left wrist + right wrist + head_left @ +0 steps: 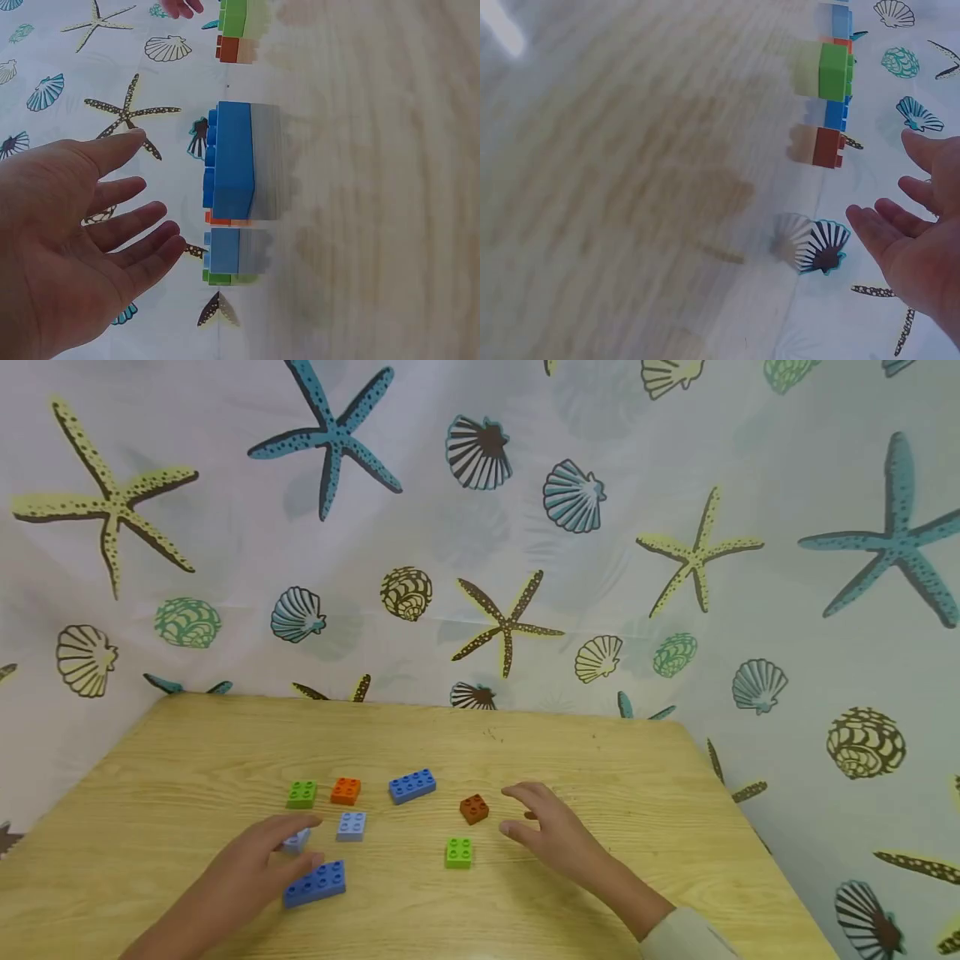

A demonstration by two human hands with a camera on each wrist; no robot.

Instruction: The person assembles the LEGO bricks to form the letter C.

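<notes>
- Left hand, empty, fingers parted, is near the front blue block on the worktop.
- Right hand, empty, loosely spread, is beside the brown block.
- Apparently reaching; gripping either calls for lowering and pinching.

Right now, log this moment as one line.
left hand: empty, by nearer long blue brick | right hand: empty, by brown brick | nearer green brick: on table, between hands
</notes>
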